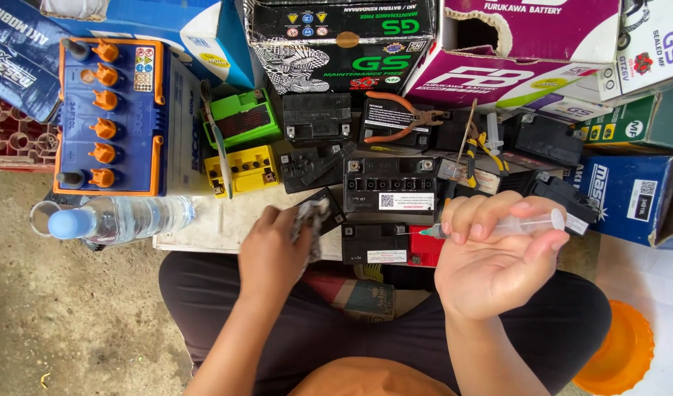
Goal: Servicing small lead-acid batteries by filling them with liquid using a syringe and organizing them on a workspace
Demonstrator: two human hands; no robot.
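The left hand (276, 246) is closed around a small dark battery part (312, 218), held over the edge of the white board (219, 227). It looks rigid and light; grip its sides. The fingers hide most of it. The right hand (490, 257) pinches a clear syringe (498, 226) at the barrel: light, slippery plastic. Its tip, toward the left hand, is hard to make out.

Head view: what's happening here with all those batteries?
A person sits cross-legged before a low board crowded with small batteries. The right hand holds a clear syringe sideways, needle pointing left. The left hand grips a dark rag-like thing beside a black battery. Orange-handled pliers lie behind, a water bottle to the left.
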